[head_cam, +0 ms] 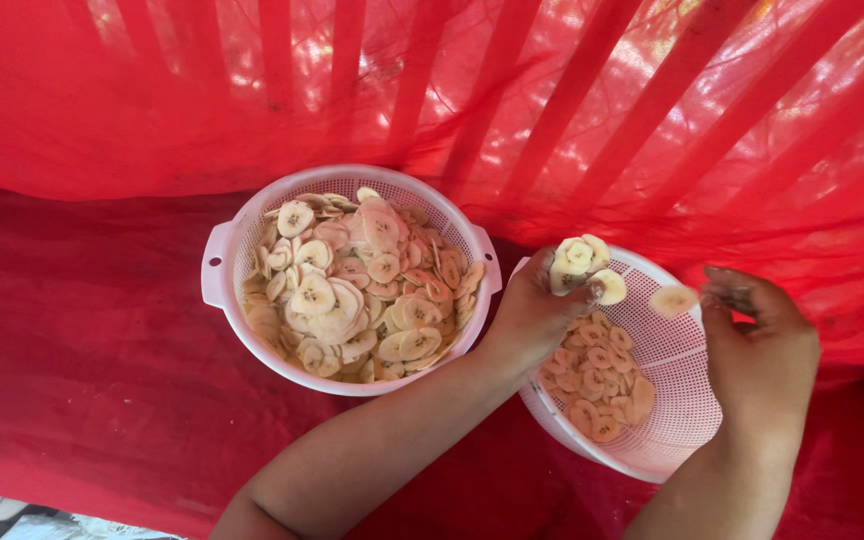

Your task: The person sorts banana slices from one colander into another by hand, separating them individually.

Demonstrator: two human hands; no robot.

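My left hand [532, 315] is closed around a small stack of pale banana slices [580, 262], held over the right white colander [677, 355]. My right hand [760, 345] hovers over that colander's far rim, fingers pinched, with one loose slice [674, 299] just left of its fingertips. Whether the fingers touch that slice I cannot tell. Inside this colander lies a shallow layer of banana slices [597, 385] on its left side. A second white colander [224, 262], with side handles, stands to the left, heaped with sliced banana [352, 290].
Both colanders rest on red mesh netting [82, 360] that covers the surface and rises behind as a backdrop with darker red bars [572, 90]. A strip of pale floor [12, 515] shows at the bottom left corner.
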